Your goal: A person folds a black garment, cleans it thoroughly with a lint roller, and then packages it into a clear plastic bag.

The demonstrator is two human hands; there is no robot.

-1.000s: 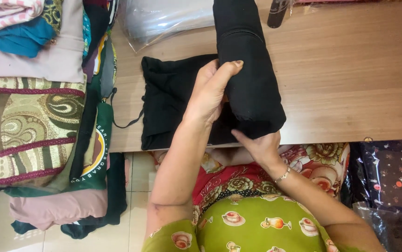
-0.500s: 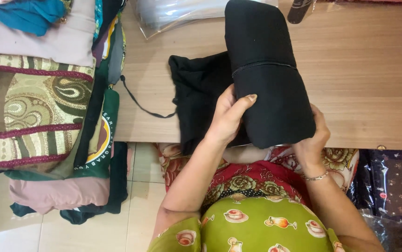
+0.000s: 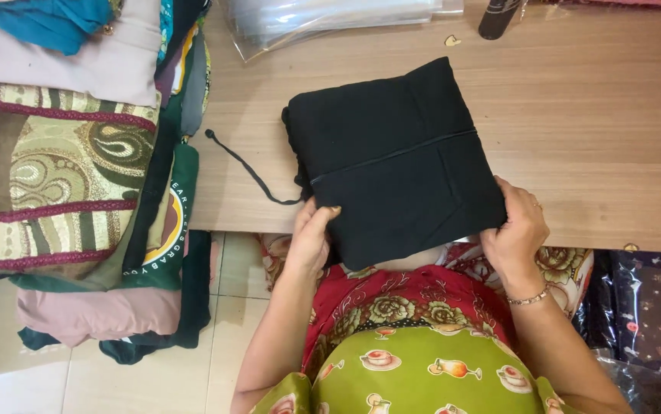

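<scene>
Pale wood-grain table (image 3: 614, 138) fills the upper part of the view, and on its near edge a folded black garment (image 3: 399, 161) is laid flat as a squarish packet, its lower corner hanging slightly past the edge. Half a second earlier the same cloth was held up as a thick roll above the table; now it has been turned down and flattened — the fold appears finished and is being squared off. The near-left corner is pinched by the left hand (image 3: 311, 234), fingers curled onto the cloth, while the near-right edge is clasped by the right hand (image 3: 516, 230), a thin bracelet at its wrist. A black drawstring (image 3: 242, 165) trails leftward from the packet. Farther left a tall stack of folded clothes (image 3: 70, 169) is seen — patterned, pink and green. Clear plastic bags (image 3: 330, 19) lie at the table's far edge.
</scene>
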